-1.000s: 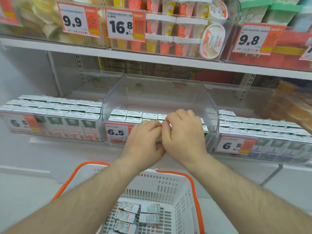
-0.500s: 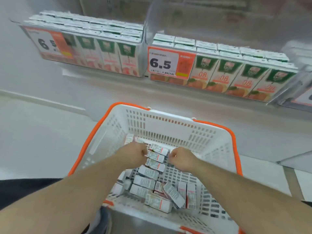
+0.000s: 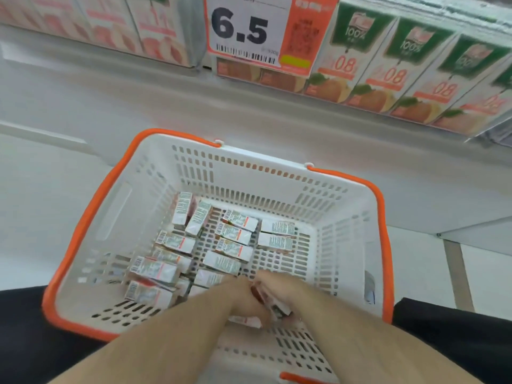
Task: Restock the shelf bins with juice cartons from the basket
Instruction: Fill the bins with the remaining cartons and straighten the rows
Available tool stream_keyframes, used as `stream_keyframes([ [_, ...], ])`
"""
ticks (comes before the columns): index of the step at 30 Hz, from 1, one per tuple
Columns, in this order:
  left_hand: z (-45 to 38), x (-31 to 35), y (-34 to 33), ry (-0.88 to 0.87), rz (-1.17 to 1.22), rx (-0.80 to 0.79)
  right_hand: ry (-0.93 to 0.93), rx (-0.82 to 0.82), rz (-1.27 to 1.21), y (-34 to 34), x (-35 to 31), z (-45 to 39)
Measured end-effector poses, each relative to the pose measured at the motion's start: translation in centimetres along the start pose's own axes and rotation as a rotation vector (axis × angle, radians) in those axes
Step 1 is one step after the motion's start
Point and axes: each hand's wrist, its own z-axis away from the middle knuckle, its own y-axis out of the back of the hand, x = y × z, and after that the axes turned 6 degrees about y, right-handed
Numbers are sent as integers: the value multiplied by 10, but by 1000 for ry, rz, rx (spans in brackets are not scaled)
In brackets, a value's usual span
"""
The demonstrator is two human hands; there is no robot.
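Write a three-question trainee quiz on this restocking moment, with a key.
1. True or false: both hands are inside the basket.
2. What number does the price tag on the shelf bin show?
3. Multiple choice: the loose juice cartons in the basket are A) standing upright in rows, B) lying on their sides, scattered, C) stacked above the rim.

Key
1. True: the left hand and right hand meet low in the basket, around a carton.
2. 6.5
3. B
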Motion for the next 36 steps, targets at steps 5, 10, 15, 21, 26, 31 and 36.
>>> stream_keyframes([
  [5,53,-1,35,-36,441,-26,-26,-24,-443,33,7,12],
  [10,91,-15,81,-85,1085,-78,118,-203,-659,64,-10,39],
  [15,147,-13,128,-261,1329,7,300,-298,-772,76,-55,98],
  [21,227,-9,164,-413,1261,104,473,-300,-788,83,-91,162],
  [26,281,-5,186,-505,1181,274,661,-369,-532,83,-109,217],
  [31,316,-1,199,-657,1070,407,764,-150,-355,89,-137,245],
  [36,330,-19,205,-723,782,635,920,358,136,89,-169,280],
])
